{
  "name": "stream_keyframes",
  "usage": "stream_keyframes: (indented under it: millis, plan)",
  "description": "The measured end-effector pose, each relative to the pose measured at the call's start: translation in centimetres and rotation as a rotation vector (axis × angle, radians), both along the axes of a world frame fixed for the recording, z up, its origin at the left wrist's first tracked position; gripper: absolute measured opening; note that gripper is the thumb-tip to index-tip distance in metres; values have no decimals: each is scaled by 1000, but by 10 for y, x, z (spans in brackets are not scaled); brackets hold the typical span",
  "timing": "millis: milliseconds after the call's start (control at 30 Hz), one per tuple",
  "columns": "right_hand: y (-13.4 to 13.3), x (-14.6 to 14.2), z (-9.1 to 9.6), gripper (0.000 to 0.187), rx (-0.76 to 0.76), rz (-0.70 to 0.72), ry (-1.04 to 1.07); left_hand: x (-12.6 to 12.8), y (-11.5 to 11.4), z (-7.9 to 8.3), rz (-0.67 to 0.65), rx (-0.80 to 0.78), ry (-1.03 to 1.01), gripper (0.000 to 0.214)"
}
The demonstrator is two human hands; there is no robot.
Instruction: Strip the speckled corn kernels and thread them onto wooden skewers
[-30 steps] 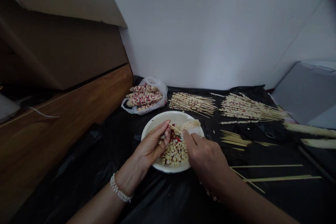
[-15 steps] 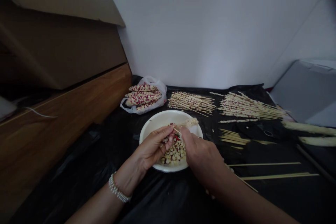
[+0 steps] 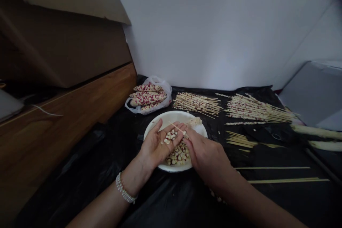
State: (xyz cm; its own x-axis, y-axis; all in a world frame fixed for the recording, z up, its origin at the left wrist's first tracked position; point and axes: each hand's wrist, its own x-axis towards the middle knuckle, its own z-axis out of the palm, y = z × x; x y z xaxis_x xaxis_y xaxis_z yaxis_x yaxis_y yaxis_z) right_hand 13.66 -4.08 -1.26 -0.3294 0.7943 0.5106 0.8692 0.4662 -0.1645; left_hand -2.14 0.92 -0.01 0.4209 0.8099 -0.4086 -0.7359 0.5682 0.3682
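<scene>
**Palm up over the bowl, skewer tip across it**

My left hand (image 3: 157,146) lies open, palm up and fingers spread, with a small heap of kernels (image 3: 170,136) resting in its hollow. Nothing is pinched. I judge the flat, slightly cupped palm is what keeps them from rolling off. A beaded bracelet (image 3: 123,192) sits on that wrist.

My right hand (image 3: 207,153) is just beside it, fingers closed on a thin skewer (image 3: 176,128). The pale stick slants across the left fingertips, its tip over the heap. The grip looks low and tight, which I take as a way to steer the point finely.

Both hands hover over a white bowl (image 3: 162,117). Held there, I reckon any kernel that slips would land in the bowl. Under the hands lies a pile of loose corn (image 3: 178,156), mostly pale yellow with some red. Beyond the fingertips, a stripped cob piece (image 3: 194,121) rests against the far rim.

Further beyond the left hand is a clear bag of cobs (image 3: 148,96), mottled red and cream. Beyond the right hand lie two bundles of loaded skewers (image 3: 196,103) and (image 3: 253,112), side by side. Bare sticks (image 3: 237,140) lie out past the right hand, within easy reach. All of it rests on a black plastic sheet (image 3: 107,171).
</scene>
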Motion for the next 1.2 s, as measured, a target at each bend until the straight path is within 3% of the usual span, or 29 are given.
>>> stream_keyframes:
  millis: [167, 300, 433, 600, 800, 1000, 1200]
  plan:
    - [-4, -6, 0, 19, -56, 96, 2, 4, -8, -2, -96, 51, -95, 57]
    - [-3, -6, -2, 15, -36, 136, -71, 8, -16, 0, -222, 64, -125, 57]
    - [1, 1, -3, 15, -17, 103, -70, 7, -16, -1, -253, 31, -96, 47]
    - [6, 8, -1, 12, 57, -11, -18, 8, -17, -10, -139, 1, 102, 13]
    - [5, 8, 8, 16, 77, -29, 18, 9, -21, -11, -76, 66, 180, 18]
    - [3, 8, 18, 29, 57, -111, -43, 5, -6, -8, 78, -35, 174, 19]
    - [5, 10, 15, 26, -26, -133, -183, -3, 2, -5, 63, -71, 137, 22]
